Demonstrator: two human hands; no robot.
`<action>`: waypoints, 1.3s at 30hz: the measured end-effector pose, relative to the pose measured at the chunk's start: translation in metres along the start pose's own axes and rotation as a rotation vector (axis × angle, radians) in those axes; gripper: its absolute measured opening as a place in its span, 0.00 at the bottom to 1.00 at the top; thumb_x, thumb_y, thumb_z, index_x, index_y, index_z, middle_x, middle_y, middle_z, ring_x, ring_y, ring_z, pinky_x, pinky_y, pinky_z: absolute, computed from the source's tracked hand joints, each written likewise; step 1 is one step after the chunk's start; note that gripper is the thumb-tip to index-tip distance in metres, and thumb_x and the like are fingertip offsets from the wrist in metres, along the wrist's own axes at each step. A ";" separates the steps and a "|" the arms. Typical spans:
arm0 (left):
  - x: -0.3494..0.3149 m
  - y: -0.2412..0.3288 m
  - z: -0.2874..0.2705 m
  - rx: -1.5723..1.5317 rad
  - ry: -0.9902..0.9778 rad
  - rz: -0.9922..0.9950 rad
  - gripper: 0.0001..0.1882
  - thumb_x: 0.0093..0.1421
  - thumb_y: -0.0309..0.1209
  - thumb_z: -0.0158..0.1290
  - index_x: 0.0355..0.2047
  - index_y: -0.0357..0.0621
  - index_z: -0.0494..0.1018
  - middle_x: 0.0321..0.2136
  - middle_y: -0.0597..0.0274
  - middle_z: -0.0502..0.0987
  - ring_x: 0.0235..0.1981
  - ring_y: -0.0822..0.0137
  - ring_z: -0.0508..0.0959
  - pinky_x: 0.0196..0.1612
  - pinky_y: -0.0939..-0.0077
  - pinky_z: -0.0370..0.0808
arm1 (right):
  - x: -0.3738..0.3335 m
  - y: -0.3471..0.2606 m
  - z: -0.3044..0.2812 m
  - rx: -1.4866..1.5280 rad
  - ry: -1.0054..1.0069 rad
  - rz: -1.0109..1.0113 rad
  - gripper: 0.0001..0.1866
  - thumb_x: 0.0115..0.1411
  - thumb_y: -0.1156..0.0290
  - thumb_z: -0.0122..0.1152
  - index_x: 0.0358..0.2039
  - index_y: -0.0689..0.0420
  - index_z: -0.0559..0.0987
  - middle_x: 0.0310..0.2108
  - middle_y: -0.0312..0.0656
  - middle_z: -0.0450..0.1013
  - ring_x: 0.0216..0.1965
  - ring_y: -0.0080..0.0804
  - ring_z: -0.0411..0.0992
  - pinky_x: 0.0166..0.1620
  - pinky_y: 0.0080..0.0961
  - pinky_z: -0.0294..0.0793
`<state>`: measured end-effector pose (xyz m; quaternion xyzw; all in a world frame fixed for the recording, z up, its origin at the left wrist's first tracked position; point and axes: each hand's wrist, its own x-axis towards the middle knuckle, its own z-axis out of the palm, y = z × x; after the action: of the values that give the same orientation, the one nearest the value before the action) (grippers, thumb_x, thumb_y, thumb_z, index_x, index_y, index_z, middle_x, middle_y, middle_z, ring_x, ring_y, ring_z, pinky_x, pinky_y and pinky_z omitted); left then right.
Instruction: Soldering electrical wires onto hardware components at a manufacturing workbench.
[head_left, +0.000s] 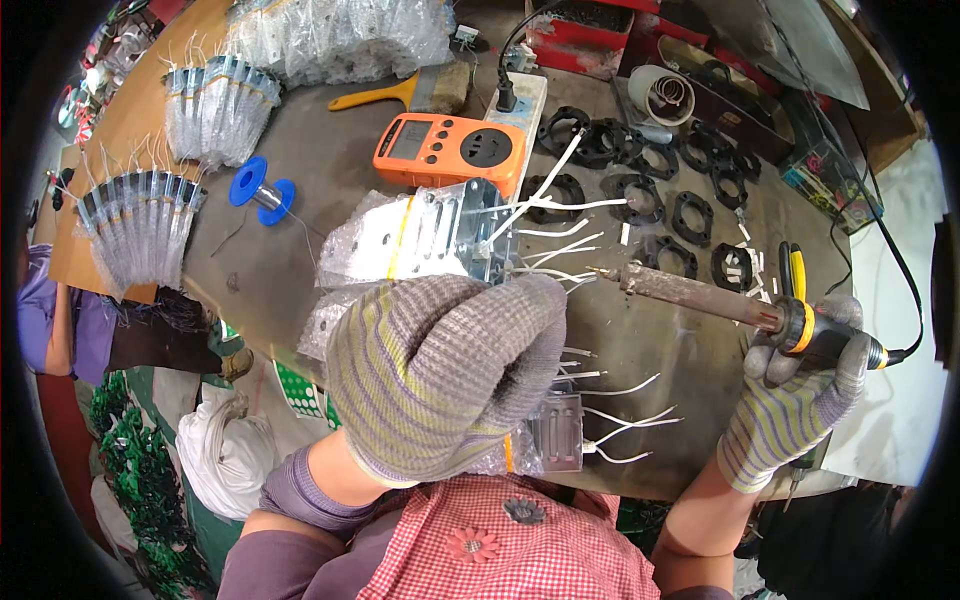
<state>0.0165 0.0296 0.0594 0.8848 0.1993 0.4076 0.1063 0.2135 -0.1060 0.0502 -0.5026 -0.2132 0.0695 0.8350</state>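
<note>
My right hand (785,415), in a striped knit glove, grips a soldering iron (705,296) by its black and yellow handle. The iron points left, its tip close to some white wire ends (555,272). My left hand (445,375), gloved alike, is closed with its fingers curled; whatever lies in them is hidden. Just beyond it are metal plate parts (462,230) in bubble wrap with a yellow band, white leads sticking out to the right. Another such metal part (558,432), also with white leads, shows on the near side of my left hand.
An orange meter (450,148) sits beside a white power strip (522,115). Black rings (693,218) lie at the right, near yellow-handled pliers (792,270). A blue solder spool (262,190), a brush (420,92) and wrapped bundles (140,225) are at the left. The iron's cord (905,290) hangs right.
</note>
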 end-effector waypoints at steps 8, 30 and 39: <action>-0.001 0.001 0.003 -0.006 -0.011 -0.014 0.13 0.45 0.16 0.64 0.32 0.41 0.78 0.26 0.61 0.79 0.22 0.69 0.76 0.26 0.78 0.73 | -0.001 -0.003 0.003 0.009 0.048 0.047 0.24 0.65 0.49 0.50 0.38 0.62 0.71 0.17 0.46 0.72 0.10 0.23 0.66 0.14 0.17 0.69; -0.029 -0.007 -0.015 -0.036 0.067 0.095 0.17 0.40 0.18 0.64 0.32 0.44 0.78 0.28 0.62 0.73 0.25 0.62 0.74 0.29 0.71 0.71 | 0.007 -0.007 -0.013 0.160 -0.063 -0.023 0.23 0.68 0.52 0.46 0.41 0.63 0.73 0.15 0.40 0.69 0.13 0.25 0.65 0.18 0.22 0.68; -0.023 0.009 -0.029 -0.008 0.026 0.172 0.17 0.43 0.15 0.62 0.35 0.43 0.77 0.27 0.60 0.74 0.24 0.64 0.72 0.28 0.74 0.69 | -0.018 -0.012 -0.032 0.088 0.067 0.000 0.22 0.67 0.53 0.48 0.41 0.63 0.71 0.14 0.42 0.68 0.13 0.30 0.65 0.20 0.24 0.68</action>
<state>-0.0168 0.0121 0.0658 0.8929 0.1224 0.4273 0.0718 0.2094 -0.1434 0.0425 -0.4676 -0.1818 0.0621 0.8628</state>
